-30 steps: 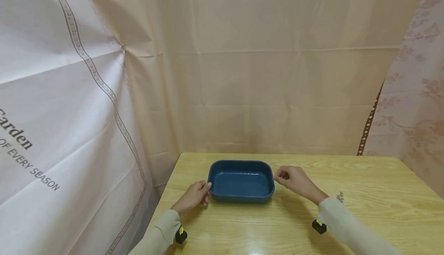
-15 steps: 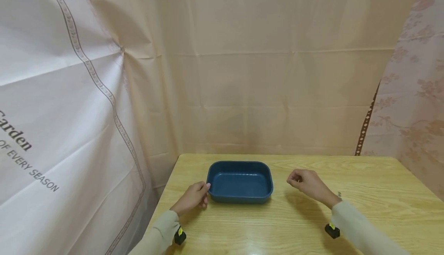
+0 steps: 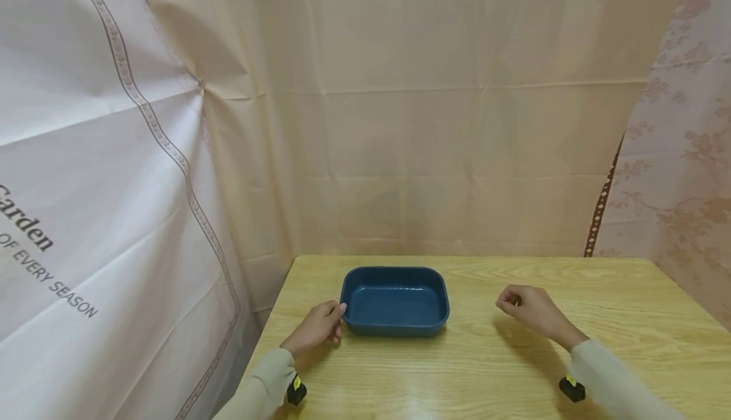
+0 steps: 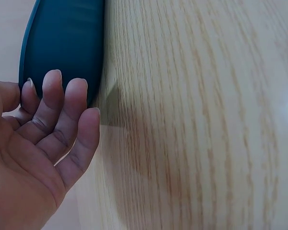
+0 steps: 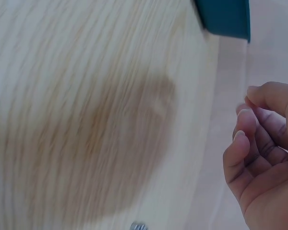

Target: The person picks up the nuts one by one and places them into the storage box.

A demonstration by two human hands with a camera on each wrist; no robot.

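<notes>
A dark blue rectangular dish (image 3: 396, 306) stands on the wooden table, its inside bare. At its left end my left hand (image 3: 316, 326) pinches the rim between thumb and fingers. In the left wrist view the fingertips (image 4: 77, 91) lie against the dish's outer wall (image 4: 67, 43). My right hand (image 3: 531, 309) hovers above the table, well to the right of the dish. Its fingers are loosely curled with the thumb near the index fingertip, and nothing shows between them in the right wrist view. Small shiny metal pieces (image 5: 139, 225) peek in at that view's bottom edge.
The wooden table (image 3: 365, 382) reaches back to a beige cloth backdrop (image 3: 400, 122). A white printed cloth (image 3: 114, 185) hangs on the left, a floral one (image 3: 685, 153) on the right. Black wrist cameras (image 3: 572, 388) hang under both sleeves.
My right hand has moved away from the dish's right end, going right across the table, and its forearm now covers the small metal pieces. The left hand stays on the rim.
</notes>
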